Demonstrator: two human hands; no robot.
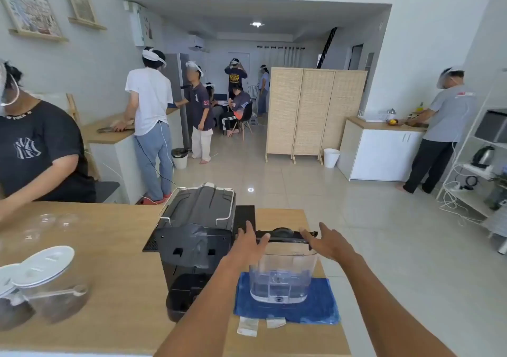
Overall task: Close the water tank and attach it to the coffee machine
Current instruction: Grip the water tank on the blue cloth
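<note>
A clear plastic water tank [282, 277] stands upright on a blue cloth [321, 304], just right of the black coffee machine [197, 236]. A black lid [284, 234] lies across the top of the tank. My left hand [248, 244] is at the lid's left end, fingers spread, thumb on the lid's edge. My right hand [325, 242] is at the lid's right end, fingers spread as well. Neither hand is closed around anything. The tank is apart from the machine, whose side with slots faces me.
Two jars with white lids [46, 271] and a scoop stand at the left on the wooden table [115, 260]. Clear plastic cups [48, 221] lie farther back. A person in a black shirt [35, 151] works at the table's left. The table's right edge runs close beside the cloth.
</note>
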